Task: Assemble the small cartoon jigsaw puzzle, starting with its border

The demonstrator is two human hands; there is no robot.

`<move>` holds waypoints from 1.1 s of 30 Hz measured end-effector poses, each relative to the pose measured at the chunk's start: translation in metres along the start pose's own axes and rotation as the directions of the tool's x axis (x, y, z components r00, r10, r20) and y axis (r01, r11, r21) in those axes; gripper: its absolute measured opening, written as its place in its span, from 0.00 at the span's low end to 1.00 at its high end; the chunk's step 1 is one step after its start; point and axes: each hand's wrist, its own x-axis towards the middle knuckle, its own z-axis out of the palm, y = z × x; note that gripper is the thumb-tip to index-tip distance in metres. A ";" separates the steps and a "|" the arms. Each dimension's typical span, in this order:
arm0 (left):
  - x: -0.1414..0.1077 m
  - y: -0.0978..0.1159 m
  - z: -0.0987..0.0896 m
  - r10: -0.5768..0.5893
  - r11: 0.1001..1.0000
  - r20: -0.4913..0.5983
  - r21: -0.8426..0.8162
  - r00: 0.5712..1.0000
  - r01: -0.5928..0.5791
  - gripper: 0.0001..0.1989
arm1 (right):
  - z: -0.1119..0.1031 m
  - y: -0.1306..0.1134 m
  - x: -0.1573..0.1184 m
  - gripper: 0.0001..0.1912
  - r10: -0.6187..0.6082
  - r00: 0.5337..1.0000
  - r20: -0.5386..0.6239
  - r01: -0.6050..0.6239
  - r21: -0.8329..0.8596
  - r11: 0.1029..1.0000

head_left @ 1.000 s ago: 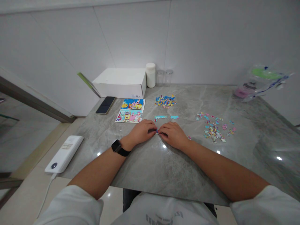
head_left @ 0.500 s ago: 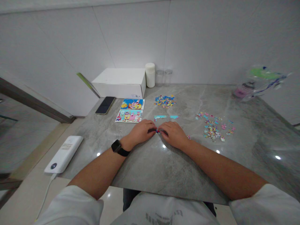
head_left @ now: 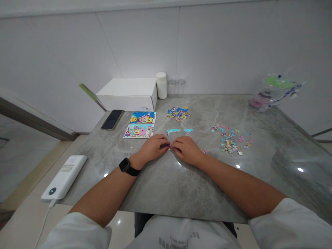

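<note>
My left hand (head_left: 155,146) and my right hand (head_left: 187,148) meet fingertip to fingertip over the middle of the table. Between them they pinch small jigsaw puzzle pieces (head_left: 170,147), mostly covered by the fingers. Just beyond lie a joined light-blue strip of puzzle edge (head_left: 173,131) and a shorter light-blue section (head_left: 188,130), with a gap between. A loose pinkish piece (head_left: 204,151) rests beside my right wrist. Two cartoon picture cards, a blue one (head_left: 142,117) and a lighter one (head_left: 139,131), lie beyond my left hand.
A blue-yellow heap of pieces (head_left: 178,113) lies at the back, a mixed heap (head_left: 230,143) to the right. A white box (head_left: 127,103), white bottle (head_left: 161,86) and two clear jars stand by the wall. A phone (head_left: 112,119), power bank (head_left: 64,177) and plastic bag (head_left: 272,91) sit around.
The view has shifted slightly, so the table's things appear a little further left. Both hands stay together at the same spot, their fingers closer around the pieces.
</note>
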 end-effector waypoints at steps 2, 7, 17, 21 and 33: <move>0.000 0.001 -0.002 0.004 1.000 0.008 0.002 1.000 -0.004 0.07 | 0.000 -0.001 0.000 0.10 0.017 0.999 -0.041 -0.015 0.037 0.999; 0.001 0.004 -0.006 0.005 1.000 0.007 -0.025 1.000 -0.004 0.07 | -0.008 -0.004 0.002 0.11 0.040 0.985 -0.168 -0.016 0.144 0.989; 0.003 0.001 -0.007 -0.055 0.996 -0.100 -0.080 0.993 0.047 0.10 | -0.121 0.047 -0.016 0.11 0.299 0.763 -0.573 -0.209 0.220 0.953; 0.004 0.003 -0.008 -0.056 0.994 -0.133 -0.101 0.990 0.042 0.13 | -0.158 0.082 -0.059 0.12 0.475 0.630 -0.614 -0.356 0.315 0.880; 0.010 0.005 -0.010 -0.135 0.981 -0.166 -0.158 0.977 0.108 0.18 | -0.112 0.162 -0.157 0.16 0.725 0.424 -0.543 -0.668 0.353 0.655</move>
